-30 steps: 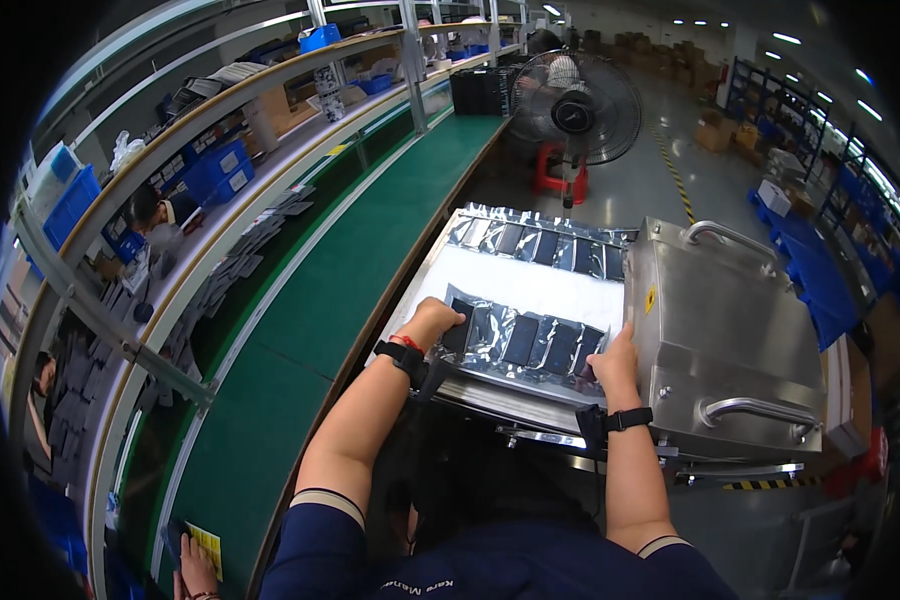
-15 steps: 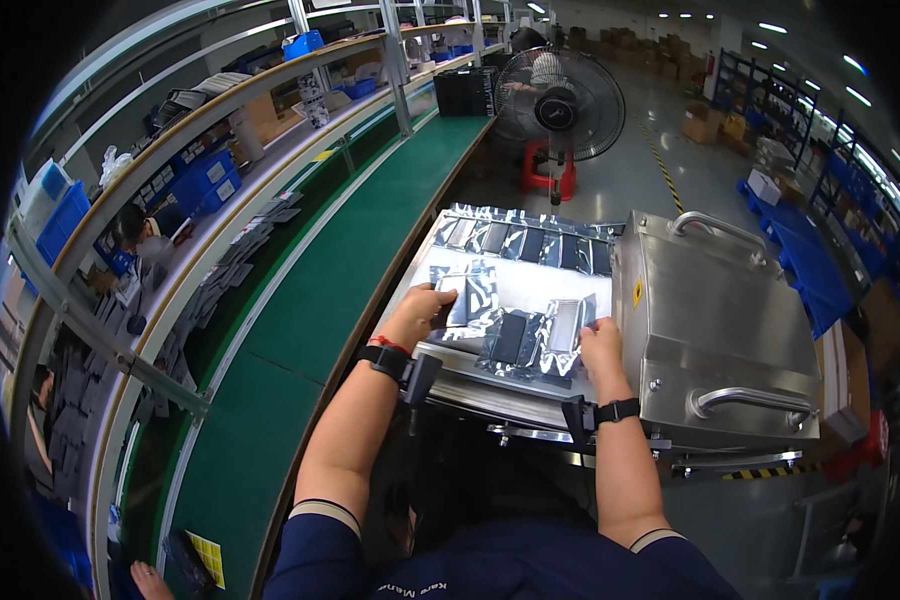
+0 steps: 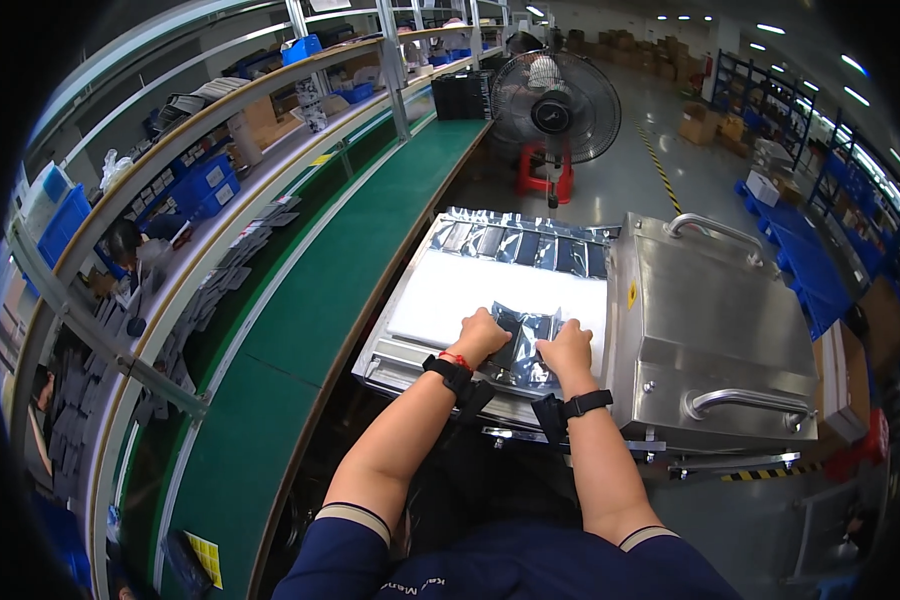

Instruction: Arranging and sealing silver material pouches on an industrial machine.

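Observation:
Several shiny, see-through silvery bags (image 3: 528, 352) with flat dark rectangular pieces inside lie gathered at the near side of a white pad (image 3: 440, 295). My left hand (image 3: 482, 336) is closed on their left edge, with the thumb on a dark piece. On their right edge my right hand (image 3: 567, 352) is closed too, thumb pointing inward. The fingers beneath the bags are hidden. Along the far edge of the pad runs a row of similar bags (image 3: 520, 243), side by side and apart from my hands. The pad lies in a metal machine bed (image 3: 395, 360).
A stainless steel lid or housing (image 3: 725, 320) with bar handles stands right of the pad. Left is a long green conveyor belt (image 3: 300, 280), beside shelving with blue bins (image 3: 205, 188). A standing fan (image 3: 553, 112) on a red stool (image 3: 545, 172) is beyond. Another person works at far left.
My left hand has moved right, with its bag, to the other bags. The bags are now closer together between both hands. My right hand has shifted slightly left.

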A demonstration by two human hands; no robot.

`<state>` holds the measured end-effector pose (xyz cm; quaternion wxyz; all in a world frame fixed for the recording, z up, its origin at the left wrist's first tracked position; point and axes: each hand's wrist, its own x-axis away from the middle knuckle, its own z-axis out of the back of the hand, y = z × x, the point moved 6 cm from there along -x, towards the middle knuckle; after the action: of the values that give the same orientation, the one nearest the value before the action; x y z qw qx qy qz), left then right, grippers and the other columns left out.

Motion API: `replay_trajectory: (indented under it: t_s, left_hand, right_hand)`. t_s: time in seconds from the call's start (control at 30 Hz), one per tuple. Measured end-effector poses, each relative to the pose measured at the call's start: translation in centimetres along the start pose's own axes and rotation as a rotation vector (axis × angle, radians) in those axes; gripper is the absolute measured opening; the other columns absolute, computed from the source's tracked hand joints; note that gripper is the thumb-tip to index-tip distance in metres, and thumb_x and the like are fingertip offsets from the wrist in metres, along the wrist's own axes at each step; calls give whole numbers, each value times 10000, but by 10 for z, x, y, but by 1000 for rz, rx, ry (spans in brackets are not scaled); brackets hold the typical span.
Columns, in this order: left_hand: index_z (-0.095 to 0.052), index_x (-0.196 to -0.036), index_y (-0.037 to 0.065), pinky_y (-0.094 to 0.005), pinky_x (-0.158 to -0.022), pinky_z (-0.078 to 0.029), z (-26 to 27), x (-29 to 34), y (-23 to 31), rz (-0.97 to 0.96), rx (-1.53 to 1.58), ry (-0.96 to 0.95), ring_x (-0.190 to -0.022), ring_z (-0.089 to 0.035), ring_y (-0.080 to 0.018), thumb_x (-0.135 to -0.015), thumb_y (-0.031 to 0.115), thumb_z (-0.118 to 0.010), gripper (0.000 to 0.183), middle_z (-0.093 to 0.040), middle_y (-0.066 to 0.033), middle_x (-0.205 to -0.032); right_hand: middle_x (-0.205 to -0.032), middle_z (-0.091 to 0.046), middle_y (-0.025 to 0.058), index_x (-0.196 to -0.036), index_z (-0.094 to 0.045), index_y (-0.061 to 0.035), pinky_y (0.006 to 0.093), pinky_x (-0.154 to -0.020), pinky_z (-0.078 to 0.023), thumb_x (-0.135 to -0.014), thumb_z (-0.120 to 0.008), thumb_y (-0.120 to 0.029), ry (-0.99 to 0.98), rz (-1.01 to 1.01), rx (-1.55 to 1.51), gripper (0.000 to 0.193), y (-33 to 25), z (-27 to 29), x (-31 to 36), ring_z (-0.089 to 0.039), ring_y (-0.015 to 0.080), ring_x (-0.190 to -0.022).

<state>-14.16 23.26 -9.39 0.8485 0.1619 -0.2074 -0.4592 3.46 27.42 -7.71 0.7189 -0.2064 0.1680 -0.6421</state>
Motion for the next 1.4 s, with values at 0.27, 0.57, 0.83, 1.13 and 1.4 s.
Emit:
replay_trajectory:
  t_s: [0.27, 0.57, 0.83, 1.13, 1.4]
  left_hand:
    - [-418, -1198, -36, -346, -649, -514, -2, 35, -10, 242, 985, -90, -873, -593, -213, -728, 15, -690, 545, -582, -172, -959]
    - [-423, -1130, 77, -361, -730, -524, 16, 49, -49, 83, 1662, 27, -860, -590, -210, -788, -81, -495, 384, -568, -106, -972]
    - [-480, -1189, 34, -308, -813, -482, 29, 89, -56, -125, 1829, 9, -952, -580, -175, -904, 328, -510, 411, -583, -73, -1072]
    - [-555, -1078, 5, -324, -756, -513, 66, 160, -212, 69, 1709, 587, -838, -619, -186, -846, 84, -583, 247, -626, -70, -978]
    - [-575, -1029, 34, -369, -718, -531, 71, 289, -333, 171, 1768, 932, -785, -640, -225, -861, 198, -583, 236, -645, -85, -918]
  right_hand:
    - [-966, -571, 197, -1144, -402, 87, 321, -639, -514, -669, -708, -7, -250, -13, -1080, 572, 17, -31, -12, -615, 242, -797]
    - [-1082, -513, 120, -1308, -265, -2, 276, -754, -489, -748, -627, 51, -248, 364, -1330, 670, -34, 23, 12, -552, 162, -913]
    - [-1113, -470, 237, -1288, -377, -22, 356, -909, -401, -674, -663, -74, -128, 833, -486, 679, -125, -15, 84, -480, 365, -1061]
    - [-983, -577, 117, -1116, -533, 24, 282, -658, -487, -810, -603, -157, -576, 166, -1164, 362, -111, -43, -143, -576, 182, -855]
    - [-1034, -487, 260, -1125, -423, 63, 493, -770, -475, -789, -491, -79, -194, -394, -1518, 371, -35, -102, -313, -541, 394, -909]
